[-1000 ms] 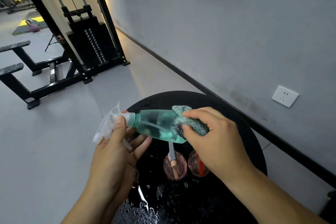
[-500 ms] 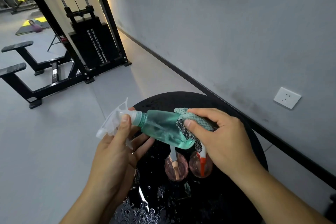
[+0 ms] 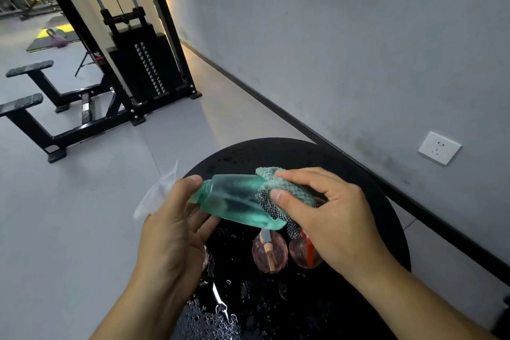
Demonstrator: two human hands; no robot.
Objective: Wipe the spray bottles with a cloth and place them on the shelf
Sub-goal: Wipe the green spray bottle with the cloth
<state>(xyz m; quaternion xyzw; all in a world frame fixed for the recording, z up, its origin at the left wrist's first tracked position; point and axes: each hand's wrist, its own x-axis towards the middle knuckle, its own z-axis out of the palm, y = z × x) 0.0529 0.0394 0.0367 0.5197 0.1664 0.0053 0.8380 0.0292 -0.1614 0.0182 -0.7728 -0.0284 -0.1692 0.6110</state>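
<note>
A translucent green spray bottle (image 3: 234, 199) lies sideways in the air over a round black table (image 3: 380, 201). My left hand (image 3: 171, 226) grips its neck and white trigger head (image 3: 157, 196), which is blurred. My right hand (image 3: 328, 212) holds a green cloth (image 3: 287, 188) wrapped round the bottle's base end. Two pink spray bottles stand on the table below, one with a peach nozzle (image 3: 269, 251), one with a red nozzle (image 3: 305, 251), partly hidden by my right hand.
The table top is wet with water drops (image 3: 220, 315). A grey wall with a white socket (image 3: 438, 148) runs along the right. A black cable weight machine (image 3: 138, 63) and benches (image 3: 30, 91) stand on the grey floor at the left.
The bottle has turned in my left hand and the trigger head has swung further left and down. My right hand with the cloth stays at the base end.
</note>
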